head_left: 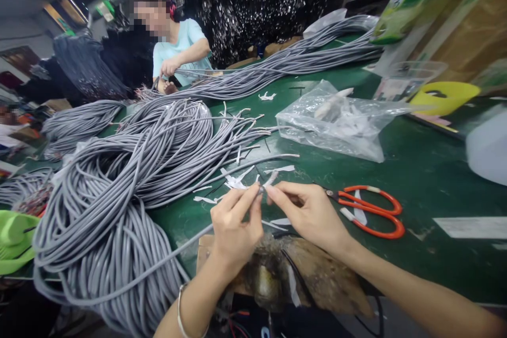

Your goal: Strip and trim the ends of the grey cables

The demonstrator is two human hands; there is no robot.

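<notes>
both hands' fingers, left [240, 216] and right [307, 214], pinch the cable end [262, 189] between them, above the counter [428, 179]. scissors [370, 211] lie just beside the right hand; coiled cables [130, 169] lie beyond the left.

A person [180, 53] in a light blue shirt appears beyond a green table [423, 179] at far left, as a yellow container [447, 100] and clear tub [415, 71] sit far right, a bright green object [15, 237] near left.
</notes>
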